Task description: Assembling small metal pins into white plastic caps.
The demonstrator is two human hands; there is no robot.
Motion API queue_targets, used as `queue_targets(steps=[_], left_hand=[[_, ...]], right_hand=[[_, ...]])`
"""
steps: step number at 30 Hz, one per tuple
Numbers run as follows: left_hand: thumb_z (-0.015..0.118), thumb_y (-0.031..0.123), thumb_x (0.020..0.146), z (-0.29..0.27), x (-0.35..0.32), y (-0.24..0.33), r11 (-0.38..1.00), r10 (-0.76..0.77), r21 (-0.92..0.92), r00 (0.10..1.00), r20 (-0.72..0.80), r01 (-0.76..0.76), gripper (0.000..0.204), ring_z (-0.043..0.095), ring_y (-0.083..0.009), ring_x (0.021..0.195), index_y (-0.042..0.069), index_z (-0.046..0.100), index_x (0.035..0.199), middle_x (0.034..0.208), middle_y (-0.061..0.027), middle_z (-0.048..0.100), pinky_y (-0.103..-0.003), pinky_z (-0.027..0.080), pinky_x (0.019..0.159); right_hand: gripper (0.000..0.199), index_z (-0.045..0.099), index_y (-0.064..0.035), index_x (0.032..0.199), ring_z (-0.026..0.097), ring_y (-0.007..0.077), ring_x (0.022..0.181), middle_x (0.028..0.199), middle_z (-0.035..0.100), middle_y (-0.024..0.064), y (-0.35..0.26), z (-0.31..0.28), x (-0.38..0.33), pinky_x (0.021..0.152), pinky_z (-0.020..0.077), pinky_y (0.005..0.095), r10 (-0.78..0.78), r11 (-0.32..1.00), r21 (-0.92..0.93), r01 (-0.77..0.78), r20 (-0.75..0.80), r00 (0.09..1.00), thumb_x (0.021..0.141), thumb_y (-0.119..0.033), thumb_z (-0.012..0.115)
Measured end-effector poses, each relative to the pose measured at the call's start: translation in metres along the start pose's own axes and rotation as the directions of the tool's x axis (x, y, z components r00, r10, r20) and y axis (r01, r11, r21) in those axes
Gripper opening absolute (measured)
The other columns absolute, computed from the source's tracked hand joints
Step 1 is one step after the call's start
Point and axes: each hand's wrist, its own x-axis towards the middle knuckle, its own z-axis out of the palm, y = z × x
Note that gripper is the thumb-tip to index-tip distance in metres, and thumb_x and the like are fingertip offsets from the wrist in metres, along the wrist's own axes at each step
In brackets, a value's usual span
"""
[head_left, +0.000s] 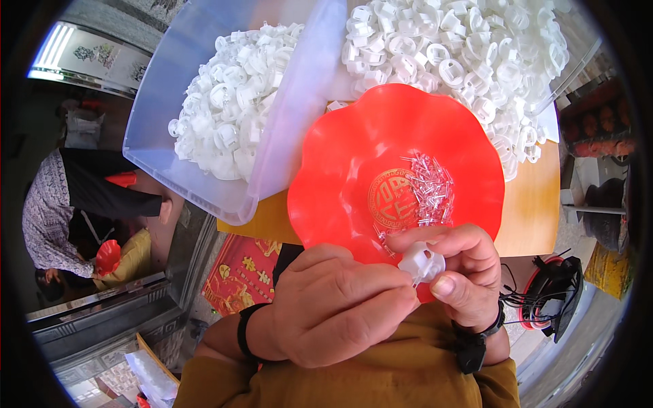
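My right hand (469,272) pinches a small white plastic part (423,261), rounded with openings in it, between thumb and fingers. My left hand (340,299) is closed, its fingertips pressed together against the near side of that part. A thin sliver shows at those fingertips, too small to name. Just beyond both hands is a red plate (354,143) with a wavy rim. On it lies a heap of tiny clear pieces with thin legs (432,190), a few of them close to my fingers.
At the far left stands a translucent plastic bin (163,136) holding many white plastic parts (231,102). A larger pile of such parts (462,54) covers the far right of the wooden table (530,197). Left, another person (54,211) sits near a red dish (108,257). Black cables (524,299) lie lower right.
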Motion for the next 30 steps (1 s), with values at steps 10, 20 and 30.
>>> queue_targets(steps=[10, 20, 30], left_hand=[[0.070, 0.003, 0.072, 0.0050, 0.0008, -0.0011, 1.000, 0.016, 0.024, 0.991, -0.136, -0.013, 0.023, 0.061, -0.0136, 0.070, 0.004, 0.061, 0.092, 0.094, -0.0114, 0.066, -0.024, 0.046, 0.054], [0.072, 0.001, 0.068, 0.0026, 0.0020, -0.0008, 0.991, 0.100, 0.100, 0.990, -0.096, -0.090, 0.032, 0.058, -0.0141, 0.067, 0.005, 0.056, 0.095, 0.093, -0.0116, 0.063, -0.025, 0.044, 0.053], [0.071, 0.005, 0.070, 0.0065, 0.0005, -0.0023, 0.986, 0.145, 0.102, 0.981, -0.131, -0.132, 0.020, 0.059, -0.0133, 0.068, 0.004, 0.062, 0.088, 0.091, -0.0113, 0.064, -0.025, 0.044, 0.057]], right_hand=[[0.032, 0.045, 0.0005, 0.120, 0.060, 0.0238, 0.103, 0.129, 0.044, 0.0273, -0.0026, 0.0017, 0.0051, 0.089, 0.0490, 0.0367, -0.001, 1.000, -0.029, 0.002, 0.021, 1.000, 0.089, 0.005, 0.050], [0.031, 0.045, 0.0010, 0.120, 0.058, 0.0219, 0.104, 0.130, 0.044, 0.0256, -0.0034, 0.0039, 0.0082, 0.090, 0.0478, 0.0352, 0.019, 1.000, 0.020, -0.020, 0.037, 0.999, 0.090, 0.005, 0.048], [0.032, 0.044, 0.0007, 0.122, 0.057, 0.0221, 0.106, 0.130, 0.045, 0.0226, -0.0058, 0.0029, 0.0070, 0.092, 0.0468, 0.0357, 0.049, 0.998, 0.046, -0.052, 0.062, 0.997, 0.090, 0.006, 0.047]])
